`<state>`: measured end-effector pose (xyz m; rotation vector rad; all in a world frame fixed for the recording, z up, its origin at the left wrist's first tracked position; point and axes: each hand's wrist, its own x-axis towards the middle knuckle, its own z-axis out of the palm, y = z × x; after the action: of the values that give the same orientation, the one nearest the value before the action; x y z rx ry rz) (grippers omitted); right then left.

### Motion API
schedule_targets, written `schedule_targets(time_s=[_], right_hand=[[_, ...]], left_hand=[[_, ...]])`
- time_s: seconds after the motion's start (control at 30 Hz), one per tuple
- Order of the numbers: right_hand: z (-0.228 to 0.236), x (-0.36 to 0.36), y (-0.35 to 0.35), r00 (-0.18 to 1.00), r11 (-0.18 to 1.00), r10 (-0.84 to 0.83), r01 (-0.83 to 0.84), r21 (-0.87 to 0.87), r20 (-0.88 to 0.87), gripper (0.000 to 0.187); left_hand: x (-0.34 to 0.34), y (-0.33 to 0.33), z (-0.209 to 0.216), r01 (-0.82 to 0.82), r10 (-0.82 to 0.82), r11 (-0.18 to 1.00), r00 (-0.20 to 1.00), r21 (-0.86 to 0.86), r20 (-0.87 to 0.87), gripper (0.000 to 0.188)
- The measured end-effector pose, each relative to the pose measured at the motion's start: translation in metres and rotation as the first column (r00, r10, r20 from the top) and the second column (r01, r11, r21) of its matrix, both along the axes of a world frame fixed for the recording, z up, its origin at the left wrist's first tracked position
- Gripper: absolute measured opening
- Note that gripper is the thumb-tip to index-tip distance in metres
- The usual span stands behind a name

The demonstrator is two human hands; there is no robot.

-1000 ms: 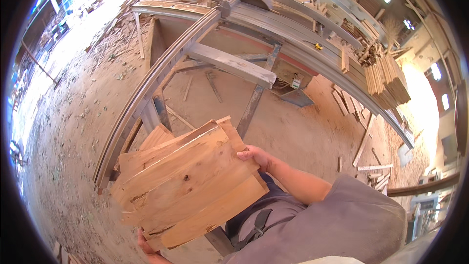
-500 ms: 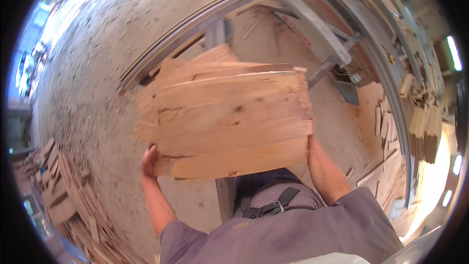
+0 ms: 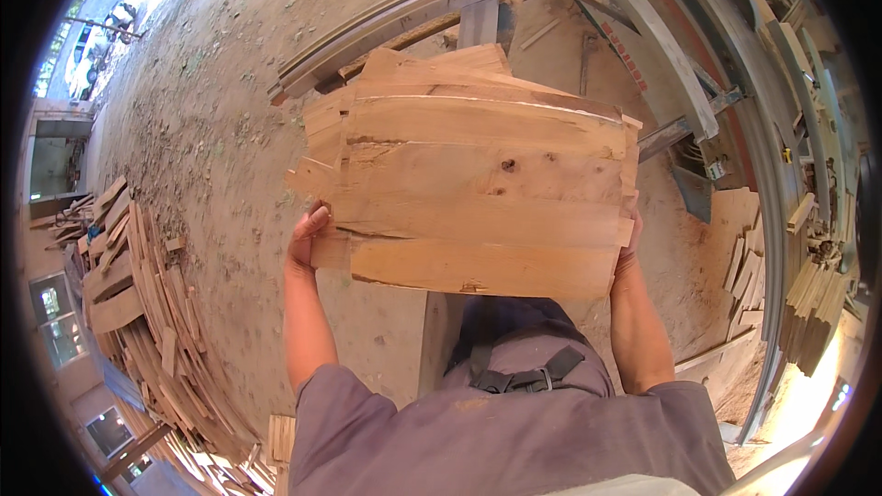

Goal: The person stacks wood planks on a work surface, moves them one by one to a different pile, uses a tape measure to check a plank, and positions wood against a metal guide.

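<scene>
Between my two hands is a stack of wooden boards [image 3: 487, 211], carried in front of my waist. The top layer is several planks lying side by side, with dark knots and rough edges. Further pieces jut out askew at the far and left sides. My left hand [image 3: 310, 231] grips the stack at its near left corner, thumb up along the edge and the other fingers partly hidden. At the right end my right hand [image 3: 628, 237] is wrapped against the board ends, its fingers mostly hidden behind the wood.
Beyond the stack runs a long metal rail [image 3: 395, 23] on a frame, joined to another rail [image 3: 770, 220] along the right. A heap of wood offcuts [image 3: 175, 312] lies at the left. Bundled sticks [image 3: 813, 312] and cut pieces [image 3: 746, 280] are at the right. The floor [image 3: 220, 119] is dusty.
My view has swung, so rails and left heap sit differently in the picture. The board stack appears slightly farther up and right, still held in both hands.
</scene>
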<state>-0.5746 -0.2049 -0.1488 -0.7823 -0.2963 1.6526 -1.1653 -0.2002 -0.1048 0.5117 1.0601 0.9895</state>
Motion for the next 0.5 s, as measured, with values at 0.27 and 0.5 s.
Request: schedule_targets(time_s=[0.27,0.5], right_hand=[[-0.011,0.013,-0.010,0.975,0.990,0.021,0.011,-0.143,0.219,0.072],[0.034,-0.002,-0.027,0.995,0.995,0.103,-0.103,-0.001,-0.008,0.088]], left_hand=[[0.000,-0.003,0.005,0.011,-0.011,1.000,0.999,0.006,0.037,0.058],[0.004,0.000,0.009,0.027,-0.028,0.997,1.000,0.065,0.008,0.054]])
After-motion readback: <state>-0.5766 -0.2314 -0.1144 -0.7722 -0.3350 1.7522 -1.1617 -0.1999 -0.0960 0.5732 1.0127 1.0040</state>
